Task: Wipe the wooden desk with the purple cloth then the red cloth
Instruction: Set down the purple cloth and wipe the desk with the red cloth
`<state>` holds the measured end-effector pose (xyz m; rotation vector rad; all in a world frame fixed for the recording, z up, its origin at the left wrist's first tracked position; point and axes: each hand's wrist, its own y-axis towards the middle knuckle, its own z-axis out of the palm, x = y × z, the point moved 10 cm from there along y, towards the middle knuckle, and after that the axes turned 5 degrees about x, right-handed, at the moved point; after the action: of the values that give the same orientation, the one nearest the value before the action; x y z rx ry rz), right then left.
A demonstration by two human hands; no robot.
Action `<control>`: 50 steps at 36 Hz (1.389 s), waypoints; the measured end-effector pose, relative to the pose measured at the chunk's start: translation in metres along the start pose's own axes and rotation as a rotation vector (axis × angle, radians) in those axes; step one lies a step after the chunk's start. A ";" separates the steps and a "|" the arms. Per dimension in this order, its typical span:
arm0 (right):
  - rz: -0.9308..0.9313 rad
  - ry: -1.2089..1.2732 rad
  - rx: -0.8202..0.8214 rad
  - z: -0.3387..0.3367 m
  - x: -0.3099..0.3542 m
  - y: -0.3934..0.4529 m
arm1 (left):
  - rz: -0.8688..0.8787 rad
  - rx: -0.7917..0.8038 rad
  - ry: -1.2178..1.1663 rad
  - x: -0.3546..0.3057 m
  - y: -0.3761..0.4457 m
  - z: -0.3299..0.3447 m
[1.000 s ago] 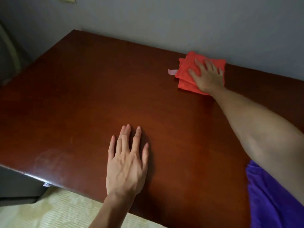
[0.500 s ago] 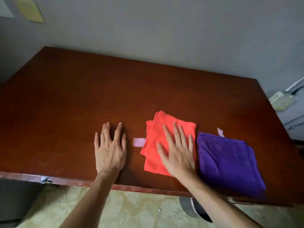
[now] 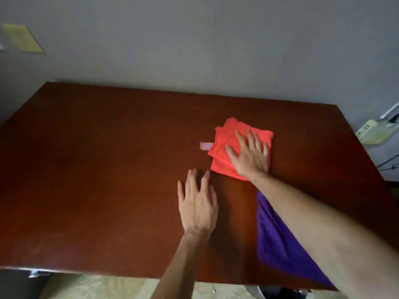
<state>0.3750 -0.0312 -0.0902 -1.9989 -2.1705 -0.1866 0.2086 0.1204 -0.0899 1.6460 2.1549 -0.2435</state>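
The dark wooden desk (image 3: pixel 97 169) fills the view. A folded red cloth (image 3: pixel 226 145) with a pale tag lies right of the desk's middle. My right hand (image 3: pixel 250 156) presses flat on it, fingers spread over its right half. My left hand (image 3: pixel 197 203) rests flat on the bare wood just left of and nearer than the cloth, holding nothing. The purple cloth (image 3: pixel 274 240) lies by the front right edge, partly hidden under my right forearm.
A grey wall runs behind the desk, with a yellow note (image 3: pixel 21 37) at the upper left. A white power adapter (image 3: pixel 375 130) with cables sits off the right edge. Beige floor (image 3: pixel 97 288) shows below the front edge.
My right hand has pushed the red cloth away from the front edge, farther up the desk past the purple cloth. The left hand stays flat on the wood.
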 end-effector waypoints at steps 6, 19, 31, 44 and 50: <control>-0.064 -0.036 0.018 -0.013 -0.039 0.122 | -0.073 -0.001 0.168 -0.028 0.017 0.032; -0.181 -0.049 0.017 -0.019 -0.073 0.147 | -0.101 -0.019 0.151 -0.028 0.022 0.035; -0.168 -0.067 0.002 -0.030 -0.183 -0.019 | -0.097 0.067 0.117 -0.032 0.018 0.031; -0.194 -0.068 -0.031 -0.055 -0.233 0.038 | 0.108 0.115 0.114 -0.122 0.054 0.072; -0.117 -0.058 0.014 -0.075 -0.281 0.149 | 0.133 0.096 0.188 -0.121 0.064 0.081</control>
<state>0.5483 -0.3078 -0.0831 -1.8941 -2.3189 -0.1306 0.3132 0.0015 -0.1036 1.9274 2.1856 -0.1613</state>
